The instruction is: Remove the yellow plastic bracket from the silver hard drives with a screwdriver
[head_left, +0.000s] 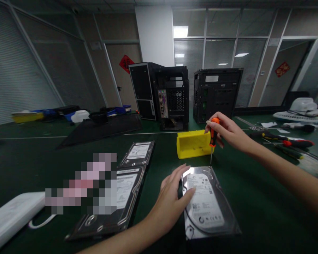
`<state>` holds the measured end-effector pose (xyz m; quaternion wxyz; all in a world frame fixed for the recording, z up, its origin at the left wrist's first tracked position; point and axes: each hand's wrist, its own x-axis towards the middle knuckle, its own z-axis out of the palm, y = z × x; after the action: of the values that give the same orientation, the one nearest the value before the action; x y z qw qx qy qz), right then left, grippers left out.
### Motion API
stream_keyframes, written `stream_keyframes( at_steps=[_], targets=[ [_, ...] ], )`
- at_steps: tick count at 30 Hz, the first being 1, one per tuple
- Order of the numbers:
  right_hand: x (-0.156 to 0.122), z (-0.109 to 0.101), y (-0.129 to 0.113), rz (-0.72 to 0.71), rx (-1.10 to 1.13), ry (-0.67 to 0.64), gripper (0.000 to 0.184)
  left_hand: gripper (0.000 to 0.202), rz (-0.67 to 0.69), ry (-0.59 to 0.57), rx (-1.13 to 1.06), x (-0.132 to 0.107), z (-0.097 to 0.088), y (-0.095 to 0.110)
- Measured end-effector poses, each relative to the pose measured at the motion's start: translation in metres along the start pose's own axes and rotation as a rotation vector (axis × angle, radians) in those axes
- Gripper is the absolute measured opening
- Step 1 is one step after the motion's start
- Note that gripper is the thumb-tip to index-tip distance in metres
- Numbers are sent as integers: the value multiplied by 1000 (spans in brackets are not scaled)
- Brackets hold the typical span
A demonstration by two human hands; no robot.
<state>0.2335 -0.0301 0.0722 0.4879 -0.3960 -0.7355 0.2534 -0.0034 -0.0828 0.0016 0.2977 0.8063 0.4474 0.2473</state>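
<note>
A silver hard drive (206, 204) with a white label lies on the green table in front of me. My left hand (172, 201) rests on its left edge, fingers spread flat, thumb on the label. My right hand (228, 132) is closed around the orange handle of a small screwdriver (213, 141), held upright. Its tip touches the drive's far right corner. A yellow plastic bin (192, 144) lies just behind the drive, beside the screwdriver.
Two more hard drives (127, 197) (138, 153) lie to the left, beside a white device (13, 218) with a cable. Two open black computer cases (172, 95) (217, 92) stand at the back. Screwdrivers (294, 143) and a keyboard (294, 115) lie at right.
</note>
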Motion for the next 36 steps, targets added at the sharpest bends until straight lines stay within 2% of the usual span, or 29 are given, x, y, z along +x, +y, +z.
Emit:
stream_keyframes(
  at_steps=[10, 17, 24, 29, 36],
  targets=[
    [0, 1, -1, 0, -64, -6, 28, 48, -3, -27, -6, -1, -2, 2],
    [1, -4, -2, -2, 24, -43, 25, 49, -2, -7, 20, 0, 0, -1],
    [0, -9, -5, 13, -11, -39, 21, 49, -8, -17, 21, 1, 0, 0],
    [-2, -11, -11, 42, -165, -4, 23, 50, -21, -17, 17, 1, -1, 0],
    [1, -14, -8, -28, -468, 103, 28, 50, -30, -14, 11, 1, -1, 2]
  ],
)
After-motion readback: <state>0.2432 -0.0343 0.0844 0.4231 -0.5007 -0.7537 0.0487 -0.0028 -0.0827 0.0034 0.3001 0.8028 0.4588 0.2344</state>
